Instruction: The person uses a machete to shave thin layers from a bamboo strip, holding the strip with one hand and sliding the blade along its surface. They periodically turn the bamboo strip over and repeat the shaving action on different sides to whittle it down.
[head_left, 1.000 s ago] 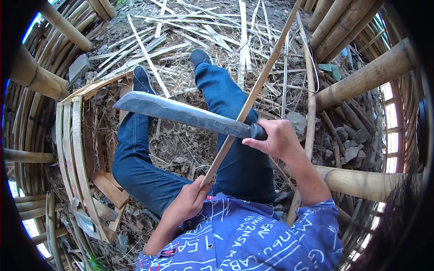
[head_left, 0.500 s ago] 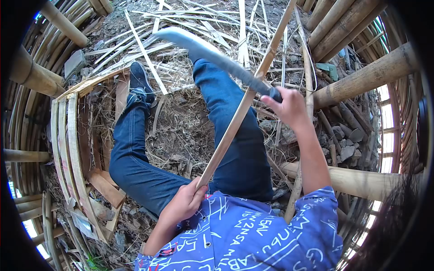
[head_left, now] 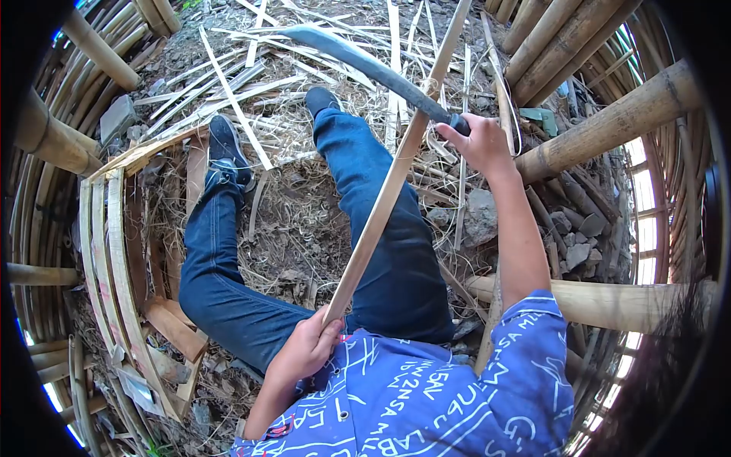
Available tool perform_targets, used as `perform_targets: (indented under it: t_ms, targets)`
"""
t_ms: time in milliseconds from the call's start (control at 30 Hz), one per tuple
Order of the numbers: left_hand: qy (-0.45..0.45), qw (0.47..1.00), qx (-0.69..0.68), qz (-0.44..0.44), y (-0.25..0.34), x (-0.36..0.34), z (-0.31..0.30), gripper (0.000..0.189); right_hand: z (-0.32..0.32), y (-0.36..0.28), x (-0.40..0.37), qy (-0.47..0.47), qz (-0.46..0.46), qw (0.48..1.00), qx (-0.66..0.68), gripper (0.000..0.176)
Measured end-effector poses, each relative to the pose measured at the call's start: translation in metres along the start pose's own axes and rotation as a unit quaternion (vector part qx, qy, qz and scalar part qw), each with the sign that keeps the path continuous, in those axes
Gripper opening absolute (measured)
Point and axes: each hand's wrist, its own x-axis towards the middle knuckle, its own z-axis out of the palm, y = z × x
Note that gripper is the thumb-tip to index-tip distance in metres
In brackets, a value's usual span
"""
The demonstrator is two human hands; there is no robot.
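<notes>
My left hand (head_left: 311, 344) is closed around the near end of a long flat bamboo strip (head_left: 373, 238), close to my waist. The strip slants up and away over my right thigh, past the top edge of the view. In my right hand (head_left: 481, 145) is the dark handle of a machete (head_left: 373, 70), my arm stretched forward. Its long curved blade points to the upper left and crosses the strip, with its handle end against or very near the wood. Pale curled shavings show on the strip at that crossing.
Split bamboo strips (head_left: 228, 91) and shavings litter the ground ahead. A slatted wooden crate (head_left: 114, 251) stands by my left leg. Thick bamboo poles (head_left: 609, 126) and rubble (head_left: 582, 255) lie on the right; a grey block (head_left: 118, 118) sits at the upper left.
My right hand and the machete have moved a little farther up the strip, away from my body. My left hand keeps its grip on the strip. The view has shifted slightly.
</notes>
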Motion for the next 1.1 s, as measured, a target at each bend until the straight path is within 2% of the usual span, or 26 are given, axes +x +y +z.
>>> perform_targets:
  t_ms: [267,333,367,400,467,533,600,667,733,833,867,933,1000,1100]
  targets:
    - [-0.011,0.999,-0.009,-0.038,-0.009,-0.009,-0.008,0.011,-0.006,0.013,0.019,0.017,0.0,1.0,-0.023,0.072]
    - [-0.017,0.998,-0.01,-0.055,-0.012,-0.013,-0.011,0.011,-0.015,0.039,0.031,0.015,0.142,0.989,0.031,0.07]
    - [-0.013,0.999,0.022,-0.036,-0.01,-0.015,-0.011,0.011,-0.017,0.054,0.03,0.038,0.141,0.989,0.029,0.069]
    - [-0.004,0.998,0.052,-0.017,-0.009,-0.016,-0.011,0.011,-0.021,0.058,0.031,0.061,0.135,0.989,0.028,0.068]
    - [-0.002,0.999,0.049,-0.011,-0.008,-0.009,-0.007,0.011,-0.023,0.056,0.012,0.045,0.11,0.992,0.034,0.068]
    - [-0.007,0.999,0.051,0.001,-0.002,0.002,-0.006,0.011,-0.016,0.025,-0.021,0.052,0.088,0.993,0.051,0.067]
    - [-0.016,1.0,0.023,0.003,0.006,0.008,-0.004,0.012,-0.012,-0.019,-0.062,0.004,0.101,0.986,0.133,0.065]
    - [-0.025,0.999,0.02,0.008,0.007,0.012,-0.005,0.013,-0.008,-0.053,-0.096,-0.066,0.059,0.982,0.166,0.061]
    - [-0.033,0.999,0.023,0.014,0.009,0.013,-0.006,0.015,0.002,-0.078,-0.116,-0.053,-0.025,0.981,0.183,0.059]
    - [-0.043,0.999,-0.006,-0.018,0.011,0.01,-0.007,0.016,0.008,-0.1,-0.123,-0.045,-0.102,0.985,0.134,0.065]
    - [-0.031,0.999,-0.005,-0.02,0.007,0.009,-0.007,0.015,0.008,-0.1,-0.122,-0.04,-0.097,0.985,0.136,0.065]
    - [-0.016,1.0,-0.006,-0.02,0.003,0.006,-0.006,0.015,0.008,-0.1,-0.115,-0.065,-0.14,0.986,0.069,0.069]
    - [0.018,0.998,0.059,-0.006,0.002,0.006,-0.004,0.014,0.007,-0.097,-0.108,-0.063,-0.148,0.986,0.052,0.07]
    - [0.013,0.998,0.068,-0.006,0.005,0.003,-0.002,0.014,0.006,-0.084,-0.092,-0.035,-0.12,0.991,0.04,0.07]
